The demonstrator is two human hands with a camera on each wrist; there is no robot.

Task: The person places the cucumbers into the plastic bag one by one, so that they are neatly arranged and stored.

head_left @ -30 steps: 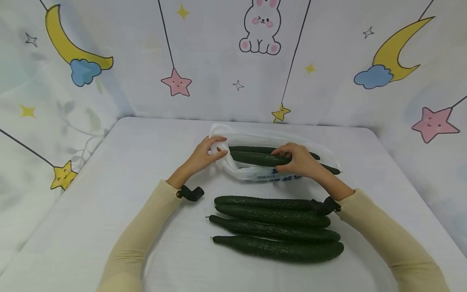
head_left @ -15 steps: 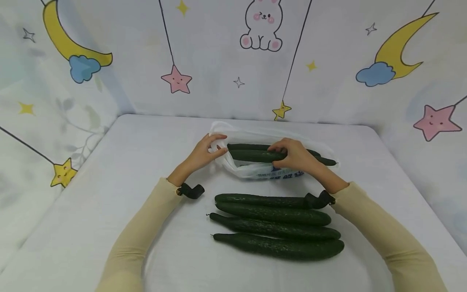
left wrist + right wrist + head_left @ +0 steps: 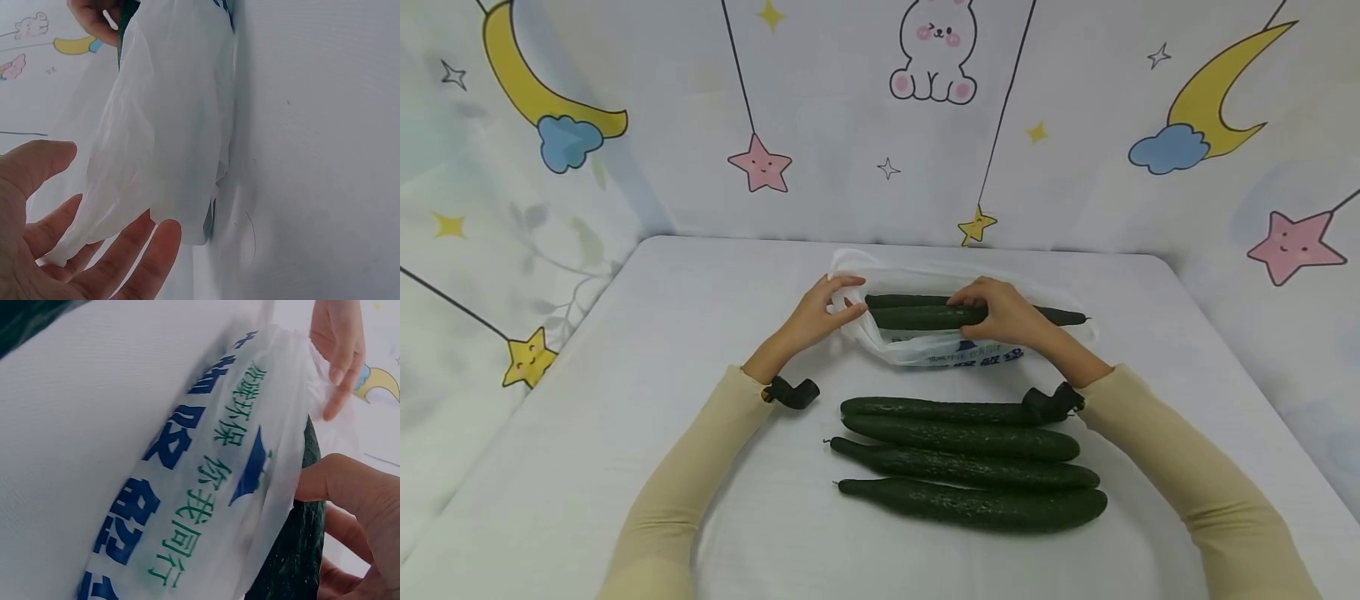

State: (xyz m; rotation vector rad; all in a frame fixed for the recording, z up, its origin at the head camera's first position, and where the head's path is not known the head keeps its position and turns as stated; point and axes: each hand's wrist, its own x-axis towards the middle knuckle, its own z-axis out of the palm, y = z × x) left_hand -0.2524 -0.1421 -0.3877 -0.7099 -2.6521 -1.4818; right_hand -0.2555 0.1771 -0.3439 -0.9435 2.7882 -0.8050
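A white plastic bag (image 3: pixel 895 350) with blue and green print lies on its side at the back of the table, its mouth spread. Two long dark green cucumbers show in it. My right hand (image 3: pixel 1003 312) grips the front cucumber (image 3: pixel 917 317) with thumb and fingers; in the right wrist view the thumb lies across the dark green skin (image 3: pixel 290 550). Behind it lies the other cucumber (image 3: pixel 902 300), partly hidden by the hand. At the bag's left end is my left hand (image 3: pixel 820 312), fingers spread and fairly straight, touching the plastic (image 3: pixel 169 125).
Several cucumbers (image 3: pixel 970 504) lie side by side in front of the bag, roughly parallel. A white cloth (image 3: pixel 587 375) covers the table. Behind stands a backdrop (image 3: pixel 850 100) printed with stars, moons and a rabbit. A dark camera (image 3: pixel 793 393) sits on the left wrist.
My right hand has moved slightly left and back, and the gripped cucumber has shifted back deeper into the bag. The left hand stays at the bag's end.
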